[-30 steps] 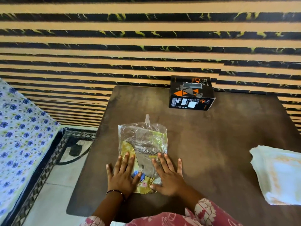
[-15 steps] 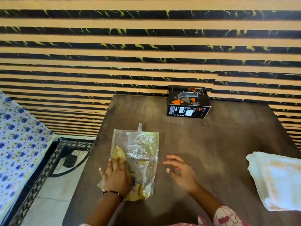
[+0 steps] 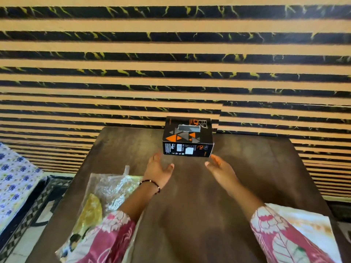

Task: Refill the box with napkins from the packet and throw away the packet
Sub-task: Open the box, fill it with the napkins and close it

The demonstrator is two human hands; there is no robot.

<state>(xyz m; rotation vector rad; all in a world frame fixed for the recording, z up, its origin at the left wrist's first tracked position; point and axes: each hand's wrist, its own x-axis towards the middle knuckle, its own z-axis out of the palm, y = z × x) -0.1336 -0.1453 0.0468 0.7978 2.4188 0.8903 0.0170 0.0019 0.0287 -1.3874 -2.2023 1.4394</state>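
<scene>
A black box (image 3: 188,138) with orange and grey triangles and a slot on top stands at the far edge of the dark brown table (image 3: 190,215), against the striped wall. My left hand (image 3: 158,168) and my right hand (image 3: 221,170) reach toward it with fingers apart, one on each side, just short of its near face. Neither holds anything. The flattened clear plastic packet (image 3: 106,194) with yellow print lies at the table's left edge, partly under my left sleeve. A stack of white napkins (image 3: 311,226) lies at the right, partly hidden by my right sleeve.
A wall of tan and black stripes (image 3: 171,73) rises directly behind the table. On the left stands a bed with a blue-flowered sheet (image 3: 13,179), and a patterned metal frame (image 3: 39,202) over tiled floor lies between bed and table.
Both hands have left the packet and moved forward toward the black box. The packet now lies loose at the left, and the view has shifted closer to the box.
</scene>
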